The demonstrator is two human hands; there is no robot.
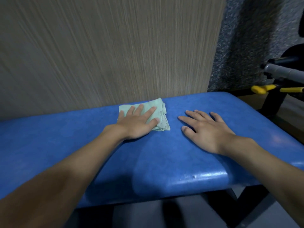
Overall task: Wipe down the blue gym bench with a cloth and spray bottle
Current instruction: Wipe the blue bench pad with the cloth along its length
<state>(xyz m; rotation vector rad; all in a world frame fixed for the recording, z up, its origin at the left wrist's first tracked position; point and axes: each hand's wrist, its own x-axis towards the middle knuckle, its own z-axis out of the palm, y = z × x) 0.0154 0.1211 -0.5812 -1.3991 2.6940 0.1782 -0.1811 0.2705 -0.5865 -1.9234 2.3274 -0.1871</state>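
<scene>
The blue padded gym bench (164, 162) runs across the lower half of the view. A folded pale green cloth (162, 106) lies on it near the far edge. My left hand (136, 122) presses flat on the cloth with straight, spread fingers. To its right, my right hand (205, 129) rests palm down on the bare bench pad, fingers spread. A smeared, damp-looking patch shows on the pad below the hands. No spray bottle is in view.
A wood-grain wall panel (107, 51) stands right behind the bench. At the right are a speckled dark wall, a grey bar (279, 69), yellow handles (261, 89) and a black frame. Black bench legs and grey floor show below.
</scene>
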